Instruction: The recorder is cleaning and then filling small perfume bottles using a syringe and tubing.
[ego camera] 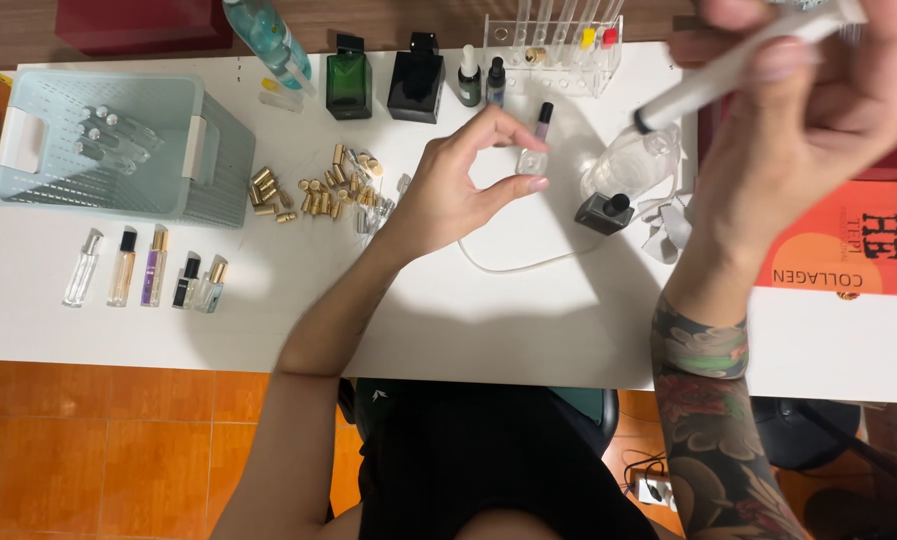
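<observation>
Setting: a white counter (529,330) over an orange tiled floor (119,450), seen from above.
Left hand: the left hand (459,185) rests on the counter, thumb and forefinger pinched around a small clear glass bottle (534,160), held upright near the counter's middle.
Right hand: the right hand (819,110), raised close to the camera and blurred, grips a white syringe-like dropper (729,70) with its dark tip pointing down-left; what exactly the tool is I cannot tell for sure.
Near the bottle: a slim vial with a black cap (544,120) just behind it, a clear plastic bottle (634,160) lying to its right, a black square bottle (604,213) beside that.
Left part: a pale blue basket (209,170) with glass vials inside; a row of five small spray bottles (149,268) before it.
Middle: scattered gold caps (314,190).
Back edge: a green square bottle (349,85), a black flacon (416,85), a clear tube rack (559,50).
Right edge: an orange box (849,250).
</observation>
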